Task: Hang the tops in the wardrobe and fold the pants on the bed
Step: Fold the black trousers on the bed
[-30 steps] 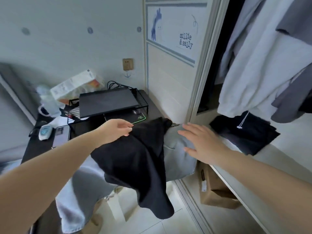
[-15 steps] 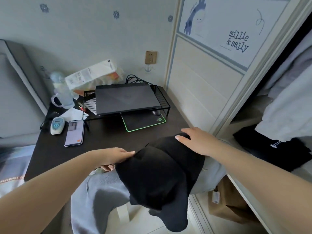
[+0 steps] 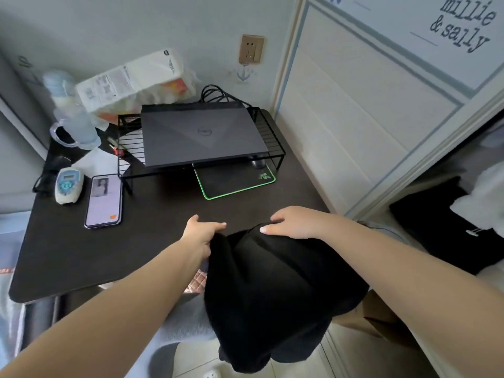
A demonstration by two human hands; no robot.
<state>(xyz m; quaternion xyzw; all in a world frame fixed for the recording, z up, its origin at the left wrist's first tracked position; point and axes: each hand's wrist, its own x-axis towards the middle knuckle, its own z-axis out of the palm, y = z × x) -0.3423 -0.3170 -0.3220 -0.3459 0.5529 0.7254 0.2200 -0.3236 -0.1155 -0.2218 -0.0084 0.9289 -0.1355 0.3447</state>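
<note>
Nearest you, at 6 o'clock, a black garment (image 3: 275,290) hangs in a heap over what seems to be a chair back, with pale grey-blue cloth (image 3: 185,326) showing beneath it at 7 o'clock. Whether the black piece is a top or pants, you cannot tell. Your left hand (image 3: 201,236) grips its upper left edge, fingers curled over the fabric with the thumb raised. Your right hand (image 3: 291,223) lies on top of the garment at 1 o'clock from it, fingers fairly straight and pressing flat, not clamped.

Just beyond your hands spreads the dark desk (image 3: 152,241). On it at 10 o'clock lies a phone (image 3: 103,200), and just left of it a small white device (image 3: 68,184). Farther back, a closed laptop (image 3: 201,135) sits on a black wire stand (image 3: 272,137), with a green-edged mouse pad (image 3: 234,181) under it. At 11 o'clock stand a water bottle (image 3: 73,115) and a tissue pack (image 3: 131,77).

At 3 o'clock, the open wardrobe (image 3: 425,148) holds folded black clothing (image 3: 436,227).
</note>
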